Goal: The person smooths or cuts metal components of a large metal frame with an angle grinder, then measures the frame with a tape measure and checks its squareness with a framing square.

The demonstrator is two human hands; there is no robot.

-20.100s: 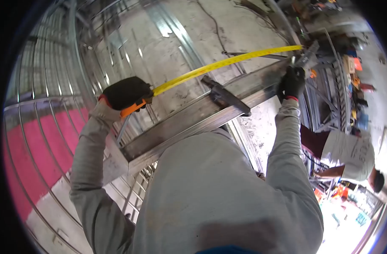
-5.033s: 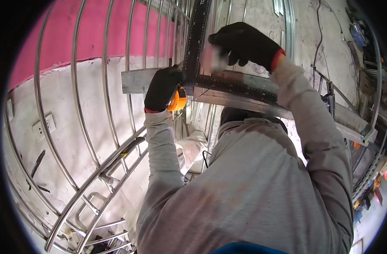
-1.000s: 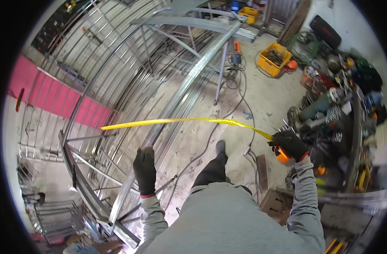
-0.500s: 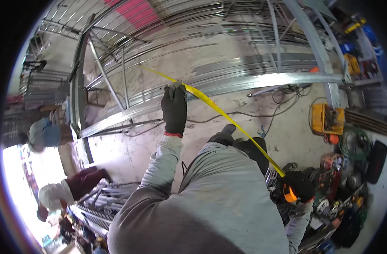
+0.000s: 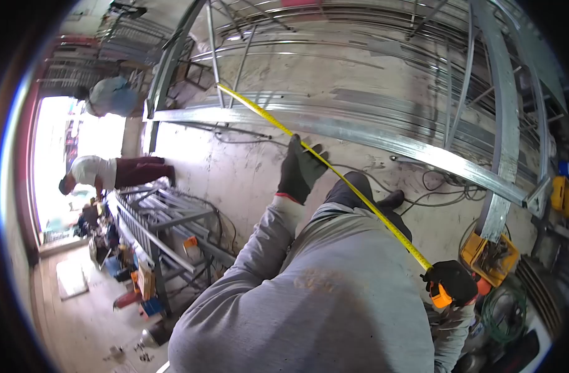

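Note:
My right hand [image 5: 453, 283], in a dark glove, is wrapped round a tape measure with an orange case [image 5: 441, 297]. Its yellow blade [image 5: 359, 196] stretches out up and to the left, past my left hand and over the metal beam [image 5: 371, 140]. The blade's far end overlaps a thin upright bar [image 5: 215, 62] of the frame. Gloved as well, my left hand [image 5: 302, 168] has its fingers spread, with the blade crossing by the thumb and fingers, just in front of the beam.
Metal lengths [image 5: 384, 102] lie on the floor beyond the beam. A yellow crate [image 5: 488, 258] stands right, with cables [image 5: 446, 186] nearby. Left, a person in dark red trousers [image 5: 138, 173] and another in a blue top [image 5: 110, 96] are near stacked metal frames [image 5: 166, 233].
My left hand, closed at the blade before, has opened with its fingers spread. The view has turned, bringing more of the left floor in. My right hand still holds the tape measure.

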